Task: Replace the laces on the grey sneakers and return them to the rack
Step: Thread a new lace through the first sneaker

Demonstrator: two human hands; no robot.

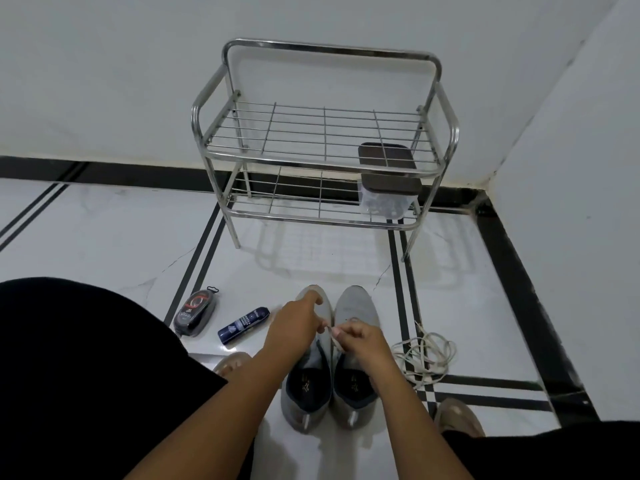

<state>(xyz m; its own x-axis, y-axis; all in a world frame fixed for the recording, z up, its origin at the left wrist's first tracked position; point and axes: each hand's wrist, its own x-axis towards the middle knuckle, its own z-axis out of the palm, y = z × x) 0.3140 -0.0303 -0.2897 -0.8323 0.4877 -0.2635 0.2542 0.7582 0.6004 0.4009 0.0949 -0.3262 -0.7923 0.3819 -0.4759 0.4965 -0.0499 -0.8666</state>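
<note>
A lace end (pixel 333 336) is being pinched by both hands, left (pixel 294 327) and right (pixel 360 341), over the grey sneakers (pixel 356 306) on the floor; careful eyelet threading is judged next.

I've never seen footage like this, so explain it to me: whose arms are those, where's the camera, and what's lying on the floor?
This is one picture from a camera worn on a person's head, looking down at their own arms. No machine is involved. The left hand and right hand each pinch a lace end over two grey sneakers standing side by side on the tiled floor. A loose pile of laces lies right of the sneakers. Left of them lie a dark blue tube and a black shoe-care item. Behind stands a metal rack holding a lidded clear container on its lower shelf.
</note>
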